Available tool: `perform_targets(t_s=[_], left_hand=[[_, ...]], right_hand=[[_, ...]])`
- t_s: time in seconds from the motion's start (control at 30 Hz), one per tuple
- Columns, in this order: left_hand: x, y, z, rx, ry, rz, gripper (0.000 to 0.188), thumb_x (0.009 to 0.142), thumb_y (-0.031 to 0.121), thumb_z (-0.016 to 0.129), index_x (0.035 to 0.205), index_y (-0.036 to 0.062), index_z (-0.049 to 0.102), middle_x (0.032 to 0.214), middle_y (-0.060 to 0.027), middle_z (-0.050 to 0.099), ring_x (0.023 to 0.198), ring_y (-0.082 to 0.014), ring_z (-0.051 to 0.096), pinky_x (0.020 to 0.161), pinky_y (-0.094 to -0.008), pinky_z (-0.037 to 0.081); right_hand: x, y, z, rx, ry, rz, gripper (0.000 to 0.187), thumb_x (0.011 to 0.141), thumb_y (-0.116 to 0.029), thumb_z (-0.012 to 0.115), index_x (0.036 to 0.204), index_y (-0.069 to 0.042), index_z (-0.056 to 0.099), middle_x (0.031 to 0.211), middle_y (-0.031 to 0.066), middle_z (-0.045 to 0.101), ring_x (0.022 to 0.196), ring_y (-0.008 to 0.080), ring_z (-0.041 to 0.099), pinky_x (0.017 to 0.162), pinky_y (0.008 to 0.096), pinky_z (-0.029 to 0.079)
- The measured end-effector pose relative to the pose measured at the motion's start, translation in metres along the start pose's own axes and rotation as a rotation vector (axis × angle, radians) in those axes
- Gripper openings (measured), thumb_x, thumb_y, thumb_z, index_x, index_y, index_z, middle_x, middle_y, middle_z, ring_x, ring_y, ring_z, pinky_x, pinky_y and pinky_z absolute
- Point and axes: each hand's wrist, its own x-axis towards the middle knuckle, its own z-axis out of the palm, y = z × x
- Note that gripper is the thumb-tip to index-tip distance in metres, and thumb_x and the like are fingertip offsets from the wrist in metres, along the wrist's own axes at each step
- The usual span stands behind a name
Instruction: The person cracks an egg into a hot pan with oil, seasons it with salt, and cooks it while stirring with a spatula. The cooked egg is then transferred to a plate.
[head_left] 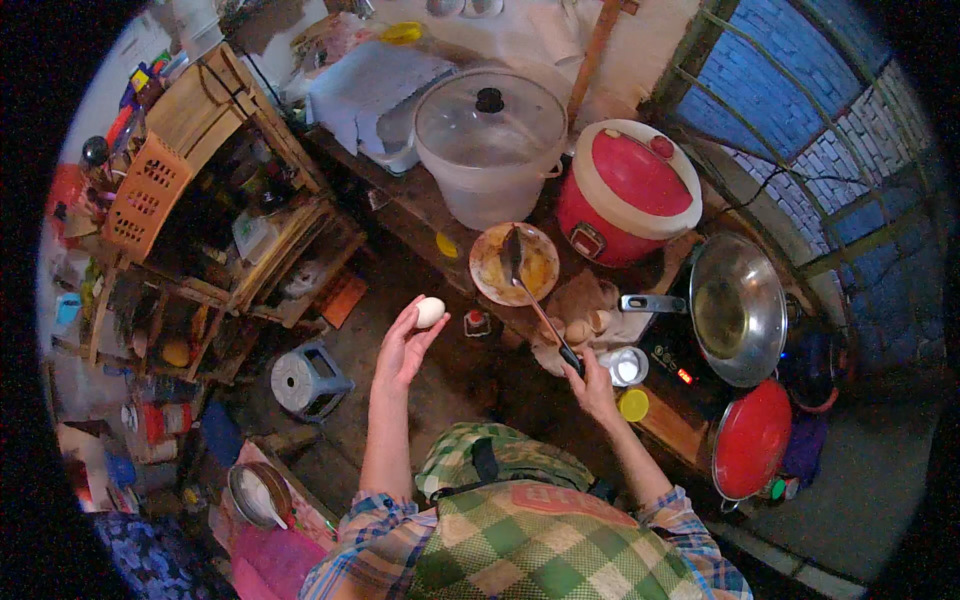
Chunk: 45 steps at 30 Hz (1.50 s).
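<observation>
My left hand (402,348) is raised over the floor area, its fingers closed round a white egg (430,312). My right hand (593,388) grips the black handle end of a spatula (543,318). The spatula's dark blade rests in a shallow bowl (481,283) with yellowish residue on its inside. Between that bowl and my right hand lie several eggshells (578,331) on the worktop. To the right, a steel frying pan (738,310) with yellowish liquid in it sits on a black electric cooker (668,358) with a lit red display.
Behind the bowl stand a lidded pot (485,185) and a red-and-cream rice cooker (630,195). By my right wrist are a small tin of white stuff (628,366) and a yellow lid (633,404). A red lid (752,440) lies at right. A stool (308,382) and wooden shelves (275,255) stand at left.
</observation>
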Motion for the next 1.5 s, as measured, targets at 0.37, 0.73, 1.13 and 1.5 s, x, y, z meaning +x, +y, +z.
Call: perform_targets(t_s=[0.37, 0.73, 1.13, 1.5], left_hand=[[0.069, -0.030, 0.002, 0.250, -0.139, -0.082, 0.047, 0.090, 0.016, 0.056, 0.130, -0.0018, 0.040, 0.124, -0.0150, 0.051, 0.114, -0.0253, 0.052, 0.100, -0.0381, 0.042], [0.118, -0.062, 0.016, 0.323, -0.137, -0.219, 0.040, 0.090, 0.018, 0.058, 0.124, 0.0000, 0.048, 0.117, -0.0090, 0.056, 0.106, -0.0191, 0.055, 0.094, -0.0332, 0.046], [0.129, -0.071, 0.018, 0.288, -0.124, -0.240, 0.038, 0.089, 0.017, 0.059, 0.120, -0.0024, 0.049, 0.111, -0.0101, 0.058, 0.100, -0.0195, 0.059, 0.087, -0.0305, 0.051], [0.114, -0.053, 0.023, 0.308, -0.197, -0.131, 0.037, 0.090, 0.012, 0.053, 0.123, -0.0036, 0.048, 0.120, -0.0142, 0.055, 0.110, -0.0251, 0.054, 0.095, -0.0371, 0.045]], right_hand=[[-0.022, -0.022, -0.013, -0.011, -0.015, 0.081, 0.031, 0.089, -0.028, 0.057, 0.109, -0.004, 0.053, 0.076, 0.0206, 0.061, 0.069, 0.0375, 0.061, 0.059, 0.0414, 0.046], [-0.019, -0.019, -0.012, -0.179, 0.091, -0.110, 0.030, 0.087, -0.024, 0.060, 0.109, -0.005, 0.055, 0.084, 0.0188, 0.064, 0.073, 0.0364, 0.063, 0.059, 0.0416, 0.050], [-0.011, -0.020, -0.015, -0.193, 0.061, -0.048, 0.021, 0.088, -0.020, 0.060, 0.102, -0.005, 0.056, 0.070, 0.0128, 0.060, 0.062, 0.0281, 0.061, 0.056, 0.0337, 0.046], [-0.007, -0.007, -0.006, -0.374, 0.116, 0.079, 0.038, 0.082, -0.017, 0.060, 0.118, -0.009, 0.054, 0.105, 0.0171, 0.061, 0.092, 0.0328, 0.060, 0.074, 0.0405, 0.049]])
